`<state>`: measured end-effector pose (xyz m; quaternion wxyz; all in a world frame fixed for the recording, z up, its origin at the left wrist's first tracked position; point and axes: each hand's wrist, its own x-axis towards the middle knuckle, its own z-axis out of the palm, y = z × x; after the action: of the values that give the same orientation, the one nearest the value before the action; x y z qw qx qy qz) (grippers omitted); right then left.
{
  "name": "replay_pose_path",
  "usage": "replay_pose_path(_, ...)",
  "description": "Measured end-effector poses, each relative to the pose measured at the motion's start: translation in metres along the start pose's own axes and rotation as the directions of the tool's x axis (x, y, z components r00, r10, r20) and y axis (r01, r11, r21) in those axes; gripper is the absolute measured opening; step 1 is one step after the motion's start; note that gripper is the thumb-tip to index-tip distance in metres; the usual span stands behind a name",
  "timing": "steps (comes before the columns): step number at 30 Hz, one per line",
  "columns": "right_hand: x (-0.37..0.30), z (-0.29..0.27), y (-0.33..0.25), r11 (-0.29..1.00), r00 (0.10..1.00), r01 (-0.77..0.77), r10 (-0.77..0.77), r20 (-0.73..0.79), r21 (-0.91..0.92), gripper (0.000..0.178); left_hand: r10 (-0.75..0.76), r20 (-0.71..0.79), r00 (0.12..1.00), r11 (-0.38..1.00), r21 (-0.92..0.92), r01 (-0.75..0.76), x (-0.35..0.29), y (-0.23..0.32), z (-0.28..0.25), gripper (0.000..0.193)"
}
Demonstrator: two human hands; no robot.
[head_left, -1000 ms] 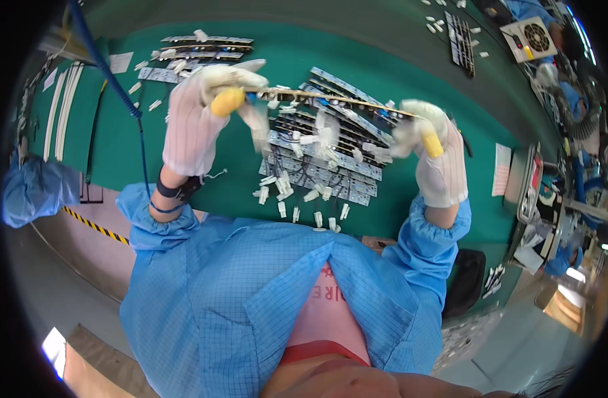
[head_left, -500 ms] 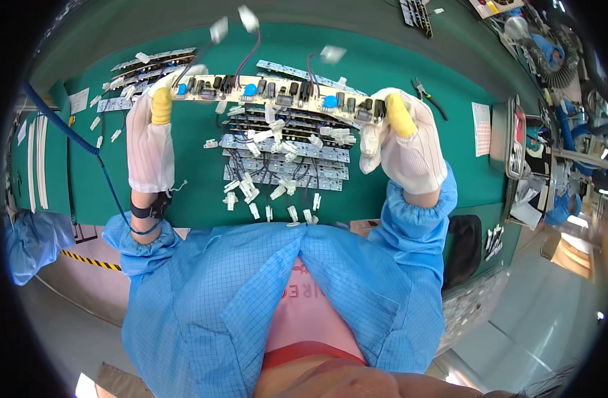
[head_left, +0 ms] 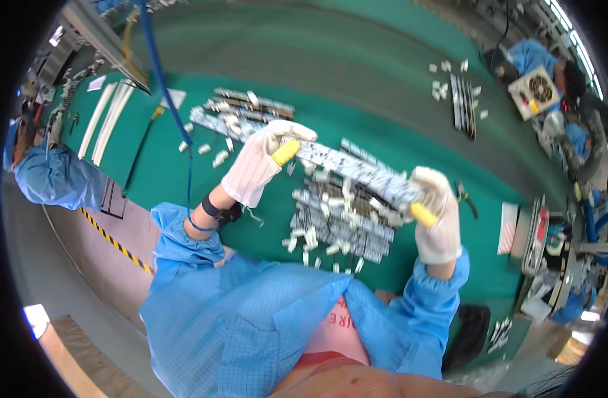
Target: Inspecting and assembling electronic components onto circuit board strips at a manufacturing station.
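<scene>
Both my gloved hands hold a long circuit board strip point(head_left: 357, 168) by its ends, raised over the bench and slanting down to the right. Its pale, dark-speckled face shows, blurred by motion. My left hand point(head_left: 267, 159), with a yellow fingertip cover, pinches the left end. At the other end my right hand point(head_left: 436, 215) is closed on the strip, a yellow cover on its thumb. Beneath lies a pile of similar boards point(head_left: 377, 247) with dark wires and many white plug connectors point(head_left: 304, 235).
A second board pile point(head_left: 271, 105) lies at the far left. Cutting pliers point(head_left: 468, 200) rest right of my right hand, near a printed sheet point(head_left: 507, 225). More boards point(head_left: 462, 106) lie on the grey strip beyond. A blue coiled cord point(head_left: 159, 79) hangs at left.
The strip has turned over from its component side to its speckled side and tilted down to the right. My head view has swung, shifting the bench in the picture.
</scene>
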<state>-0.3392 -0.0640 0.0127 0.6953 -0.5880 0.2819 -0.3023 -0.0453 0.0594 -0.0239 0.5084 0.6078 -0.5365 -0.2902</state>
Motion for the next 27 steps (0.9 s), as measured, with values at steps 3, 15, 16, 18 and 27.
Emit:
replay_pose_path(3,0.008,0.000,0.016,0.996,0.998,0.053,-0.056,-0.030,-0.069,0.050,-0.060,-0.278,0.959,0.989,-0.144,0.020,0.041,-0.005,-0.049,0.016)
replay_pose_path(15,0.018,-0.011,0.018,0.999,1.000,-0.005,0.005,-0.007,-0.039,0.038,-0.141,0.253,0.957,0.926,0.377,0.036,0.073,-0.094,-0.177,0.082)
replay_pose_path(16,0.018,-0.015,0.017,0.999,1.000,-0.028,0.028,0.004,0.021,0.039,-0.174,0.391,0.904,0.861,0.506,-0.052,0.057,-0.086,-0.176,0.096)
replay_pose_path(18,0.017,-0.018,0.017,0.998,0.999,-0.044,0.043,0.009,0.036,0.039,-0.218,0.384,0.897,0.640,0.750,-0.165,0.035,-0.073,-0.166,0.109)
replay_pose_path(27,0.005,-0.004,-0.003,0.998,0.992,-0.028,0.035,0.120,-0.059,0.036,-0.134,-0.448,0.884,0.606,0.669,0.430,0.129,-0.098,-0.148,0.070)
